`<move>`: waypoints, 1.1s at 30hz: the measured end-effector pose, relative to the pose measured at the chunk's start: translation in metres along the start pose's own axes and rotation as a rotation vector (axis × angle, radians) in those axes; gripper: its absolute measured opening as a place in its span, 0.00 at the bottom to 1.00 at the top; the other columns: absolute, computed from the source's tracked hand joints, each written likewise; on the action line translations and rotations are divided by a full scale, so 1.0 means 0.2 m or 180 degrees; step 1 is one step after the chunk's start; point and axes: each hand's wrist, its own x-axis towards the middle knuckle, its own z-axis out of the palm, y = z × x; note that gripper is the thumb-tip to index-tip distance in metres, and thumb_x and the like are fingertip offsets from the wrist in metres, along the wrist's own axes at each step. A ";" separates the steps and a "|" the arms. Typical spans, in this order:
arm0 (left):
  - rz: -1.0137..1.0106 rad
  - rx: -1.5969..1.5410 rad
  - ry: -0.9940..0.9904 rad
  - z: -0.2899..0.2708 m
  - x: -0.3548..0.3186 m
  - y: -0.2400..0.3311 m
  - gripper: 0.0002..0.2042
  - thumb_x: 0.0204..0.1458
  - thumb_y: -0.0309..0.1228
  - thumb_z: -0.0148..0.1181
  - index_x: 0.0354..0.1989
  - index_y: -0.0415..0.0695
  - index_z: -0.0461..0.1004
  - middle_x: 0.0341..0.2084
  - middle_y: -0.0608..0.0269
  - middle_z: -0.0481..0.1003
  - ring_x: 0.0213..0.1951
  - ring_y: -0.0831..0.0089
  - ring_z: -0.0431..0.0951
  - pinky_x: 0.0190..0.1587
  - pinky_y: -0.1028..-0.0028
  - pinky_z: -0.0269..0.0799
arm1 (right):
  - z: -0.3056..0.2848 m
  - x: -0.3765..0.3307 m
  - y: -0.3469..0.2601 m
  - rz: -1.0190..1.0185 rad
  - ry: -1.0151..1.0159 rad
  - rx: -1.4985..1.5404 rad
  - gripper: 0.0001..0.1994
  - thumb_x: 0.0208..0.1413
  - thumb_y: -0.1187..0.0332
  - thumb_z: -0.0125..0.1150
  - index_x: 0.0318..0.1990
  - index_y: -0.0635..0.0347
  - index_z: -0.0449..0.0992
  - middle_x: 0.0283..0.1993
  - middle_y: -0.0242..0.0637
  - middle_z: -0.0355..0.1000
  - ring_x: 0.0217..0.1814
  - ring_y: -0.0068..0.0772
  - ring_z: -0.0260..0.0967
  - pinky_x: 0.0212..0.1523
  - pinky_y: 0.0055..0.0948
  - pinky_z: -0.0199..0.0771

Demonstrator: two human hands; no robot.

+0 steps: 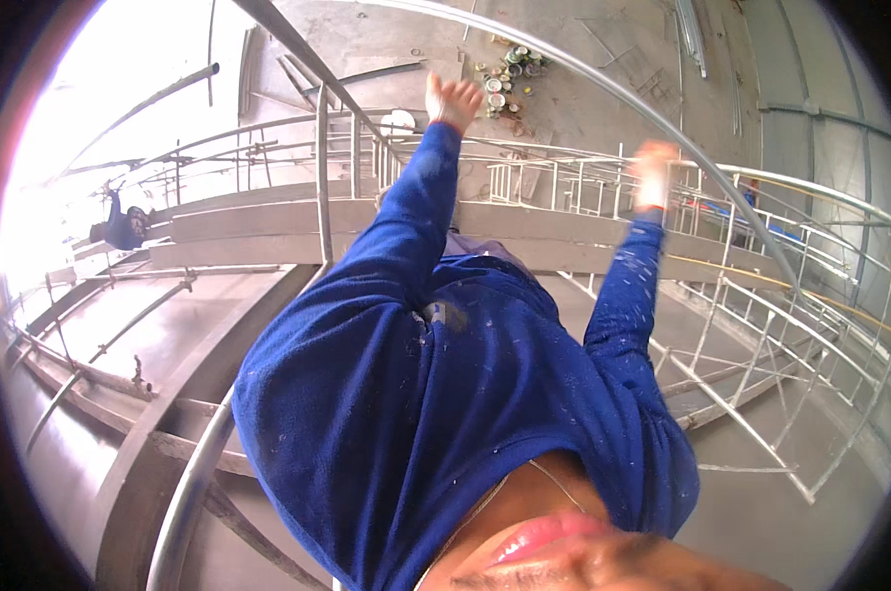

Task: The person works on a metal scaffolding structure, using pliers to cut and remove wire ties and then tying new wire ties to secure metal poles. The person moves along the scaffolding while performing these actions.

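Note:
My left hand (453, 101) is raised out in front of me, fingers apart, holding nothing. It appears beside a straight metal post (312, 64) of the scaffold, but I cannot tell how far away that post is. My right hand (654, 163) is smeared by motion, so its fingers do not show clearly. A long curved metal rail (603, 84) passes beyond both hands. Both arms wear blue sleeves, the right one speckled with white. Below the hands run grey scaffold planks (544, 223).
White scaffold frames (760, 325) stand to the right. Several small pots and buckets (509, 79) sit on the floor far below. Another person (125, 225) is at the far left near scaffold poles. A grey beam (160, 424) slants across the lower left.

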 end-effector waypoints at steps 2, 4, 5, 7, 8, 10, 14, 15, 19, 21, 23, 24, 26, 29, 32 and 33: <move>-0.0363 0.0501 -0.0055 -0.29 -0.14 -0.09 0.48 0.61 0.66 0.47 0.78 0.43 0.42 0.78 0.42 0.42 0.77 0.45 0.47 0.75 0.48 0.47 | 0.58 -0.30 0.14 -0.1918 -0.2237 -0.1855 0.18 0.54 0.55 0.66 0.46 0.55 0.84 0.45 0.45 0.81 0.52 0.43 0.77 0.54 0.39 0.76; -0.0685 0.1330 0.0594 -0.83 -0.42 0.24 0.51 0.58 0.69 0.50 0.79 0.45 0.42 0.76 0.40 0.46 0.75 0.45 0.50 0.74 0.50 0.49 | 1.19 -0.90 -0.27 -0.0651 -0.3260 -0.0597 0.17 0.54 0.57 0.64 0.46 0.55 0.84 0.48 0.42 0.82 0.55 0.43 0.77 0.57 0.38 0.76; -0.0884 0.1435 0.1301 -1.08 -0.68 0.33 0.52 0.57 0.69 0.52 0.79 0.46 0.40 0.77 0.42 0.47 0.76 0.47 0.49 0.74 0.50 0.48 | 1.20 -1.13 -0.53 -0.0618 -0.3864 -0.0407 0.15 0.56 0.58 0.62 0.45 0.54 0.84 0.49 0.42 0.82 0.55 0.44 0.77 0.57 0.40 0.75; -0.0662 0.1104 0.2032 -1.39 -0.95 0.49 0.48 0.61 0.63 0.50 0.80 0.47 0.38 0.78 0.46 0.45 0.77 0.51 0.47 0.74 0.49 0.49 | 1.14 -1.05 -0.63 -0.1114 -0.4360 0.0000 0.18 0.60 0.53 0.59 0.49 0.52 0.83 0.53 0.46 0.80 0.56 0.49 0.77 0.57 0.43 0.75; -0.0521 0.1021 0.2236 -1.51 -1.06 0.57 0.46 0.62 0.61 0.49 0.79 0.46 0.40 0.76 0.45 0.48 0.73 0.51 0.53 0.70 0.50 0.54 | 1.11 -1.05 -0.64 -0.1315 -0.4589 0.0199 0.20 0.62 0.50 0.58 0.51 0.52 0.83 0.55 0.48 0.79 0.57 0.52 0.76 0.58 0.45 0.75; -0.0445 0.1147 0.2484 -1.61 -1.27 0.68 0.43 0.65 0.58 0.48 0.79 0.44 0.43 0.73 0.43 0.54 0.63 0.51 0.65 0.61 0.52 0.66 | 1.03 -1.00 -0.65 -0.0335 -0.3019 -0.0602 0.21 0.63 0.49 0.55 0.52 0.54 0.79 0.51 0.51 0.79 0.56 0.55 0.76 0.57 0.45 0.75; -0.0839 0.2234 0.2540 -1.54 -1.20 0.90 0.40 0.65 0.60 0.44 0.76 0.42 0.51 0.72 0.40 0.57 0.67 0.46 0.65 0.65 0.52 0.65 | 1.10 -0.72 -0.31 0.2013 -0.1560 0.2274 0.12 0.66 0.59 0.59 0.49 0.56 0.78 0.31 0.34 0.76 0.21 0.22 0.70 0.20 0.25 0.72; -0.0985 0.2547 0.2567 -1.53 -1.19 0.96 0.40 0.64 0.61 0.44 0.75 0.42 0.53 0.72 0.40 0.57 0.69 0.45 0.63 0.68 0.52 0.63 | 1.09 -0.71 -0.24 0.2228 -0.1338 0.2318 0.11 0.67 0.61 0.58 0.48 0.57 0.77 0.30 0.33 0.76 0.25 0.24 0.75 0.22 0.26 0.76; -0.0607 0.3236 0.1859 -1.19 -0.89 0.86 0.33 0.62 0.56 0.55 0.64 0.39 0.67 0.57 0.39 0.74 0.53 0.46 0.77 0.54 0.51 0.76 | 1.01 -0.76 0.15 0.1800 -0.1825 0.1286 0.13 0.70 0.56 0.54 0.41 0.56 0.71 0.27 0.36 0.74 0.18 0.26 0.71 0.13 0.29 0.70; -0.0399 0.3304 0.1586 -1.06 -0.86 0.88 0.28 0.62 0.55 0.56 0.57 0.41 0.70 0.45 0.47 0.77 0.41 0.56 0.80 0.44 0.57 0.79 | 1.07 -0.86 0.07 0.2058 -0.2012 0.1423 0.12 0.69 0.58 0.55 0.43 0.58 0.71 0.28 0.39 0.75 0.18 0.28 0.71 0.13 0.30 0.70; -0.0234 0.3616 0.1413 -0.89 -0.79 0.79 0.25 0.63 0.53 0.56 0.53 0.43 0.71 0.38 0.51 0.78 0.34 0.62 0.80 0.37 0.62 0.79 | 1.09 -0.96 0.03 0.2145 -0.2090 0.1244 0.14 0.70 0.57 0.53 0.46 0.59 0.73 0.30 0.39 0.76 0.18 0.28 0.71 0.16 0.30 0.73; -0.0259 0.3694 0.1353 -0.80 -0.79 0.71 0.22 0.64 0.51 0.56 0.51 0.44 0.73 0.36 0.52 0.79 0.30 0.63 0.80 0.34 0.66 0.79 | 1.08 -1.03 -0.01 0.2373 -0.1957 0.1460 0.14 0.69 0.58 0.54 0.46 0.61 0.75 0.25 0.38 0.74 0.16 0.28 0.69 0.14 0.29 0.68; -0.0343 0.3760 0.1078 -0.76 -0.79 0.68 0.20 0.64 0.49 0.56 0.48 0.44 0.73 0.33 0.55 0.78 0.28 0.64 0.79 0.32 0.67 0.78 | 1.12 -1.11 -0.07 0.2353 -0.2230 0.1388 0.14 0.69 0.57 0.53 0.48 0.59 0.75 0.27 0.37 0.75 0.17 0.28 0.70 0.15 0.31 0.70; -0.0584 0.3963 0.0975 -0.75 -0.81 0.61 0.15 0.65 0.46 0.57 0.42 0.45 0.72 0.26 0.63 0.72 0.23 0.70 0.73 0.25 0.68 0.73 | 1.12 -1.09 -0.10 0.2222 -0.2739 0.1035 0.14 0.69 0.56 0.54 0.48 0.57 0.75 0.30 0.37 0.77 0.21 0.28 0.72 0.18 0.31 0.75; -0.1040 0.3999 0.0813 -0.79 -0.95 0.53 0.14 0.66 0.44 0.56 0.44 0.44 0.72 0.25 0.64 0.72 0.22 0.72 0.72 0.24 0.69 0.71 | 1.11 -1.01 -0.02 0.2217 -0.2338 0.1264 0.13 0.69 0.56 0.54 0.47 0.56 0.75 0.32 0.36 0.77 0.22 0.27 0.74 0.20 0.30 0.77; -0.1120 0.4044 0.0902 -0.84 -0.97 0.60 0.15 0.66 0.44 0.55 0.45 0.44 0.72 0.26 0.64 0.72 0.23 0.72 0.73 0.25 0.68 0.72 | 1.14 -0.98 -0.02 0.2213 -0.2113 0.1454 0.13 0.69 0.56 0.53 0.47 0.56 0.75 0.32 0.36 0.77 0.23 0.26 0.74 0.20 0.30 0.77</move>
